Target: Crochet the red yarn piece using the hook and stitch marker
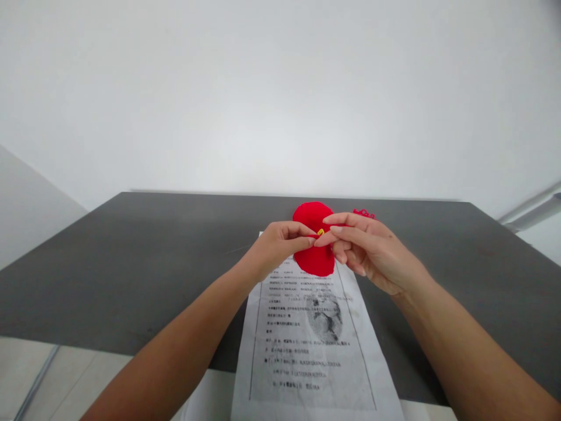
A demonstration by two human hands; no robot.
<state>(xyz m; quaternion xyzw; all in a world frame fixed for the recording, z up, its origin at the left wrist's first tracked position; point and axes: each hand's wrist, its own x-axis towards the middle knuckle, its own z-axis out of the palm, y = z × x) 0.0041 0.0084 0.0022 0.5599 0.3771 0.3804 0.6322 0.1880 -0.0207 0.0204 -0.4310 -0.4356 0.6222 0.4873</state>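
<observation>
Red piece: two rounded lobes in bright red (314, 260), held up over the far end of the printed sheet (298, 351), nearer the tabletop's (153, 275) far edge than its near one. Can't tell if it's one piece or two.
Weight/feel: I'd bet super light and soft, looks like yarn or felt. Probably not slippery, and a drop shouldn't hurt it, but it'd likely flop or stretch if you tug it.
Yellow bit: tiny thing (321, 232) right at the middle between the lobes. Looks like the fiddly part, tbh, and easy to lose under a fingertip.
Where to grab: I'd pinch the narrow middle just beside the yellow, since the lobe rims would probably just bend.
Left hand: thumb and fingertips (278, 242) closed in a snug pinch on the middle of the red, left of the yellow.
Right hand: loose, fingers (335, 221) slightly spread, tips right by the yellow bit. Can't tell if they've got hold of anything.
Other red stuff: a small loopy red item (364, 214) behind the right hand, close to the tabletop's far edge.
Sheet: runs out past the near edge.
</observation>
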